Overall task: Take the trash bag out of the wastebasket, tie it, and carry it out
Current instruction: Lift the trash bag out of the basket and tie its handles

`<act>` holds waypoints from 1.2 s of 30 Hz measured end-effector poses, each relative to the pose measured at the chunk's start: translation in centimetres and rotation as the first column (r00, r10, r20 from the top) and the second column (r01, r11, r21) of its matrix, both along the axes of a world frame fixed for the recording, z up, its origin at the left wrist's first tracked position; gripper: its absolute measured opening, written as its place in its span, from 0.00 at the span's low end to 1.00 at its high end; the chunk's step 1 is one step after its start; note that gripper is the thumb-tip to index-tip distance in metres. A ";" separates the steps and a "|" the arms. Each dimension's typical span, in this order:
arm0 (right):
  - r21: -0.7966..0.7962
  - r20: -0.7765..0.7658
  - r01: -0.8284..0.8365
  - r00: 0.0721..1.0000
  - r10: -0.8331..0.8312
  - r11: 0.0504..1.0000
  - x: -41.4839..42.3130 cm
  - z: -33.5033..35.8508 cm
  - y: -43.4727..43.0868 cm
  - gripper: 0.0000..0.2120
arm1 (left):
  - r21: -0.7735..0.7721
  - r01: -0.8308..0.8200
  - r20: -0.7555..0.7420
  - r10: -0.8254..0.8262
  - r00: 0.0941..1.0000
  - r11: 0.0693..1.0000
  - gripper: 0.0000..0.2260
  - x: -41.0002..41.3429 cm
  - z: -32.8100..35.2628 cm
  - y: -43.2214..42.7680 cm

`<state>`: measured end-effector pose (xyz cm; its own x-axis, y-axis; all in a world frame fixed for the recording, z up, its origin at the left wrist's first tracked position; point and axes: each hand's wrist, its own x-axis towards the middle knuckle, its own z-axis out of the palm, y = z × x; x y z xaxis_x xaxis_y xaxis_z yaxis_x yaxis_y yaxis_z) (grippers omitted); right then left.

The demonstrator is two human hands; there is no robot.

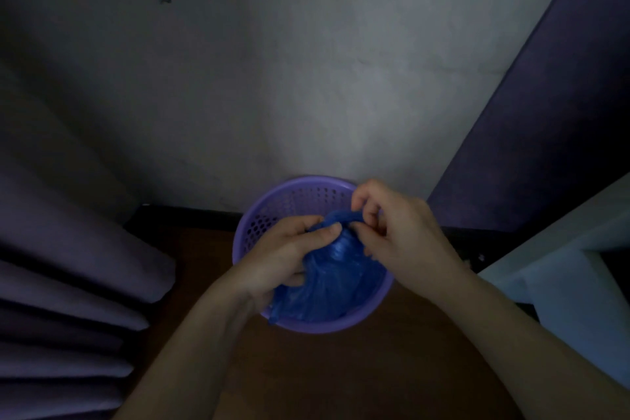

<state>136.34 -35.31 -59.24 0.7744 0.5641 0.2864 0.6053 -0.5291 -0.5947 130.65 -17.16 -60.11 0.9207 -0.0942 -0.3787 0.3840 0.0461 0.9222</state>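
Note:
A round purple wastebasket (289, 194) with a perforated wall stands on the brown floor against the wall. A blue plastic trash bag (334, 286) sits inside it, its top gathered into a bunch above the rim. My left hand (286, 252) grips the bunched neck from the left, thumb across the plastic. My right hand (392, 225) pinches the top of the bunch from the right with curled fingers. The bag's contents are hidden.
Purple curtain folds (68, 283) hang at the left and reach the floor. A grey wall (306, 78) rises behind the basket. At the right stand a dark purple panel (545, 112) and a pale furniture edge (562, 249). The room is dim.

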 end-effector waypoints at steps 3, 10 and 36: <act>0.003 0.012 -0.103 0.995 0.103 0.995 -0.4 0.2 0.1 0.07 | -0.060 -0.089 -0.014 0.088 0.996 0.994 0.09 0.0 0.1 -0.2; -0.126 -0.063 -0.081 0.995 0.074 0.989 -1.2 -0.2 0.2 0.13 | -0.054 -0.080 0.043 0.083 0.996 0.995 0.10 0.0 0.2 -0.7; 0.221 -0.834 0.383 0.550 -0.029 0.897 0.7 1.3 -3.1 0.24 | 0.734 0.004 0.221 -0.244 0.944 0.679 0.12 0.2 -2.1 2.5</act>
